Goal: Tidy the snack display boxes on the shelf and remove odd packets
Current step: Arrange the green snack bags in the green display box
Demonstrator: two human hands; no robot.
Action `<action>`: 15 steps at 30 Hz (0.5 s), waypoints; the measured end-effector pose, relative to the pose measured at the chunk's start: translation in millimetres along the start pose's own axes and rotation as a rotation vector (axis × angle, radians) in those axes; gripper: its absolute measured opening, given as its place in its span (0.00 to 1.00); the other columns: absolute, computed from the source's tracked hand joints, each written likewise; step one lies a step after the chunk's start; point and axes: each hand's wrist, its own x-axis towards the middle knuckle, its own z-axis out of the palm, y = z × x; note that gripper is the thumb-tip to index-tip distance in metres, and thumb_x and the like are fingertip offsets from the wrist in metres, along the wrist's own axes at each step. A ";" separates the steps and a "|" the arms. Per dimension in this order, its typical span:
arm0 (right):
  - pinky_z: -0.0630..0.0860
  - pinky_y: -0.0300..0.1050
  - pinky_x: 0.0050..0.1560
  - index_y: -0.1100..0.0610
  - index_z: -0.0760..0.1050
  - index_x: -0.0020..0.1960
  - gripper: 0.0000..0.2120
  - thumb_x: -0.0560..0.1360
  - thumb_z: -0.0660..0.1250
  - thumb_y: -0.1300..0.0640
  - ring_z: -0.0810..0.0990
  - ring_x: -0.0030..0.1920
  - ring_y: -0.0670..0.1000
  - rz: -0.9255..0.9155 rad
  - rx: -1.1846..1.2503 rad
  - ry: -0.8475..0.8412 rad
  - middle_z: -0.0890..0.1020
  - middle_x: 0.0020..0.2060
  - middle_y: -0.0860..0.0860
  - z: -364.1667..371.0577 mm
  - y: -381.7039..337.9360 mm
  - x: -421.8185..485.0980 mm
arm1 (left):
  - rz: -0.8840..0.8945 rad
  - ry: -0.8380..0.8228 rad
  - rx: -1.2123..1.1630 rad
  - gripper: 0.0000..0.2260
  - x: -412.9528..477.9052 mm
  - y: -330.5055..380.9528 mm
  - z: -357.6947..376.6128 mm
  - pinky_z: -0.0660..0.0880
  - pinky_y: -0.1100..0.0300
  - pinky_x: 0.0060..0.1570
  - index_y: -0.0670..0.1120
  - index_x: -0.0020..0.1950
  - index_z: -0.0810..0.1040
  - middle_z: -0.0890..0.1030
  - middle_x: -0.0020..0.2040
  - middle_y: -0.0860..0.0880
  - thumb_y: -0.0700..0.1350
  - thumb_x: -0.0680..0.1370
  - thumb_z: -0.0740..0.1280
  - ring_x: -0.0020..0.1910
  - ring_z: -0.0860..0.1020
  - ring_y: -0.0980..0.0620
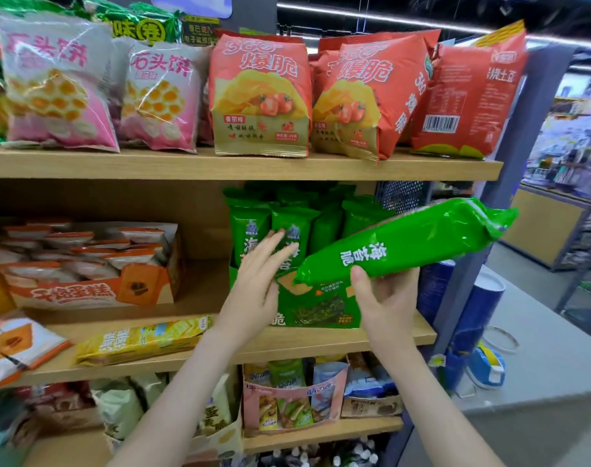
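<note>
Tidying green box (pixel 317 310), shelf's (pixel 321 343) right end: right hand (pixel 385 298) grips long packet (pixel 418 241), left hand (pixel 257 281) flat against upright packets (pixel 248 227); next, probably part them, slot it.

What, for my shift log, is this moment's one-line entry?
left hand: open, at green display box | right hand: grips long green packet, tilted, in front of box

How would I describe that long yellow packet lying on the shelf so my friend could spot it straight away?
Find the middle wooden shelf, with the orange-and-white cake box on its left. In front of that box, near the shelf's front edge, lies the yellow packet. It alone is long, yellow and lying loose on the board, not standing in a display box.
</note>
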 end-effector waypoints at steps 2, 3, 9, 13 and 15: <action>0.72 0.30 0.53 0.48 0.65 0.61 0.25 0.68 0.71 0.51 0.78 0.53 0.37 0.025 -0.024 -0.115 0.78 0.51 0.38 -5.0 0.1 -9.9 | -0.096 0.060 -0.206 0.21 -10.8 20.8 -13.2 0.57 0.67 0.72 0.57 0.69 0.69 0.66 0.72 0.60 0.39 0.80 0.55 0.73 0.60 0.66; 0.73 0.32 0.54 0.48 0.66 0.62 0.25 0.68 0.70 0.49 0.78 0.54 0.38 0.062 -0.052 -0.193 0.79 0.51 0.38 -7.0 1.8 -16.7 | -0.114 0.049 -0.271 0.17 -18.1 32.8 -19.1 0.62 0.67 0.70 0.59 0.68 0.68 0.69 0.70 0.61 0.44 0.81 0.56 0.71 0.64 0.66; 0.77 0.43 0.57 0.41 0.66 0.66 0.27 0.74 0.69 0.64 0.78 0.59 0.46 0.345 -0.106 -0.658 0.79 0.58 0.41 -3.4 18.0 -77.1 | -0.380 -0.195 -0.326 0.25 -78.4 97.7 -24.7 0.67 0.79 0.52 0.69 0.64 0.57 0.70 0.57 0.71 0.51 0.78 0.69 0.53 0.71 0.78; 0.77 0.47 0.59 0.41 0.68 0.64 0.21 0.76 0.70 0.57 0.79 0.57 0.45 0.513 -0.180 -0.874 0.79 0.58 0.43 -22.5 25.5 -117.4 | -0.601 -0.143 -0.260 0.23 -138.1 106.4 -16.4 0.74 0.68 0.47 0.56 0.70 0.67 0.79 0.52 0.62 0.52 0.77 0.69 0.50 0.79 0.64; 0.76 0.50 0.60 0.43 0.69 0.65 0.20 0.75 0.70 0.49 0.77 0.58 0.42 0.545 -0.208 -0.862 0.78 0.58 0.42 -38.6 27.6 -140.7 | -0.689 -0.197 -0.218 0.19 -168.3 113.9 -14.8 0.73 0.71 0.45 0.58 0.67 0.67 0.79 0.50 0.63 0.52 0.78 0.68 0.48 0.78 0.65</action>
